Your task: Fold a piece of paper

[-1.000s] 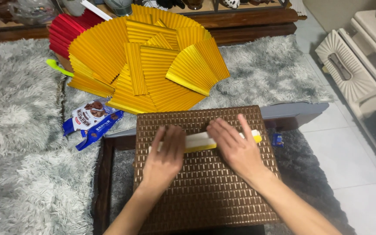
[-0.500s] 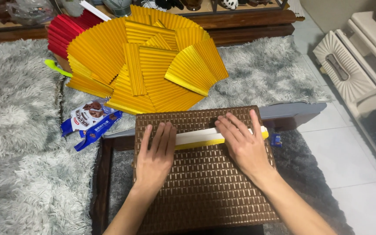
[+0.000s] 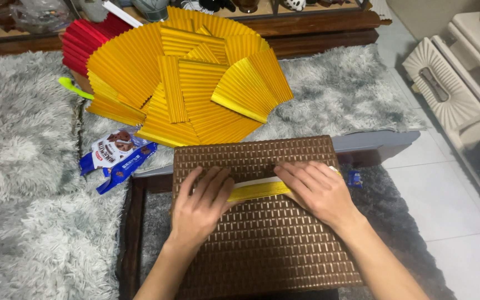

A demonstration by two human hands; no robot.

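Observation:
A folded yellow paper strip (image 3: 259,190) with a white top face lies across a brown woven mat (image 3: 262,244). My left hand (image 3: 200,206) presses flat on the strip's left end, fingers spread and pointing away from me. My right hand (image 3: 316,191) presses flat on the strip's right end, fingers pointing left. Only the middle of the strip shows between the two hands.
A heap of pleated yellow paper fans (image 3: 190,83) lies beyond the mat, with red pleated paper (image 3: 87,39) behind it. Blue snack wrappers (image 3: 116,155) and a green tool (image 3: 76,89) lie on the grey shaggy rug (image 3: 23,155). A white ribbed object (image 3: 445,89) stands at right.
Both hands have slid inward along the strip and lower on the mat, so less of the strip shows between them. The strip sits slightly nearer to me.

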